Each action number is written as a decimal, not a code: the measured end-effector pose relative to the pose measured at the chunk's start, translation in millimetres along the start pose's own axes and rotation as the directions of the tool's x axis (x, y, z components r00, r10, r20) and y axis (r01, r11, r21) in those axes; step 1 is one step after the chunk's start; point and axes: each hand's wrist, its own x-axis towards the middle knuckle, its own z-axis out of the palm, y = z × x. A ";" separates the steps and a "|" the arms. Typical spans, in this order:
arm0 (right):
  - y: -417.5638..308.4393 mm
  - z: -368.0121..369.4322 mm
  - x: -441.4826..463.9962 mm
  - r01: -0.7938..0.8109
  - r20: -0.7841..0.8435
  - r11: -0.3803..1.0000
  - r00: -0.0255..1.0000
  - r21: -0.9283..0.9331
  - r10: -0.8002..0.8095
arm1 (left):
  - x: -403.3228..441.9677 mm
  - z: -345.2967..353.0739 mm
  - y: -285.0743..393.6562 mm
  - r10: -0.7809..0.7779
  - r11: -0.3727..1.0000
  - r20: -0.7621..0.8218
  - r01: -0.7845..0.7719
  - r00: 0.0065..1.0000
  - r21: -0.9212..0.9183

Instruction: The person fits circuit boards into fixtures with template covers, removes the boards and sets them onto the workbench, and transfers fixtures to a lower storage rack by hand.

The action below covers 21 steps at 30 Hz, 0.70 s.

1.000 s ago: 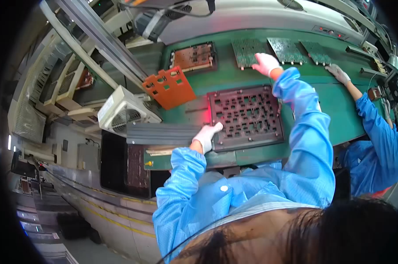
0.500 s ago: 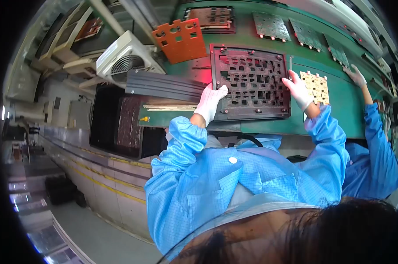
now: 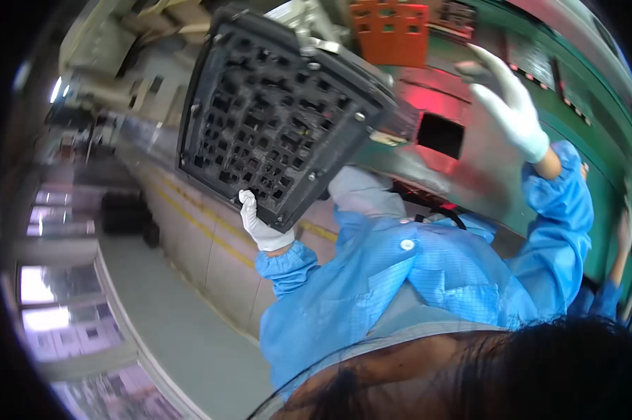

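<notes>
"Green bench [image 3: 498, 189] at three o'clock, grey floor [image 3: 162, 301] at eight. Where's the black tray [image 3: 267, 119]?"

"At eleven, tilted, floor showing past its lower edge."

"What about the hands?"

"Left hand [image 3: 261, 227], at eight, grips that edge, thumb bent over the face; its other fingers are hidden. Right hand [image 3: 508, 115], at two, is spread wide and holds nothing, above the bench."

"What else?"

"Orange board [image 3: 393, 42] at one o'clock, a co-worker's hand [image 3: 625, 227] at three."

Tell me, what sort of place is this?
Probably a factory workshop, perhaps for electronics assembly: the person wears a blue gridded work coat, the white-gloved left hand grips a black frame full of cutouts, and a green-topped workbench runs alongside.
</notes>
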 end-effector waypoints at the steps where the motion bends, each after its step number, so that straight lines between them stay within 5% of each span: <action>1: 10.4 -2.9 -0.5 -0.074 0.025 0.996 0.997 0.049 0.073 | -7.3 -5.6 0.5 0.043 0.999 -0.034 -0.043 0.998 0.020; 3: 51.8 -14.9 0.6 -0.123 0.076 0.978 0.991 0.168 0.111 | -16.3 -21.6 -8.3 0.214 0.976 -0.242 -0.198 0.946 0.088; 5: 70.9 -20.7 1.3 -0.123 0.111 0.983 0.988 0.138 0.108 | -19.8 -49.3 -14.2 0.229 0.971 -0.434 -0.174 0.871 0.164; 13: 66.4 -31.3 22.8 -0.224 0.154 0.972 0.965 0.076 0.211 | 10.9 -131.6 -40.4 0.152 0.987 -0.613 -0.092 0.775 0.128; 21: 77.6 -52.2 18.8 -0.329 0.102 0.944 0.940 0.015 0.326 | 17.1 -275.9 -152.1 0.109 0.992 -0.792 -0.121 0.600 0.045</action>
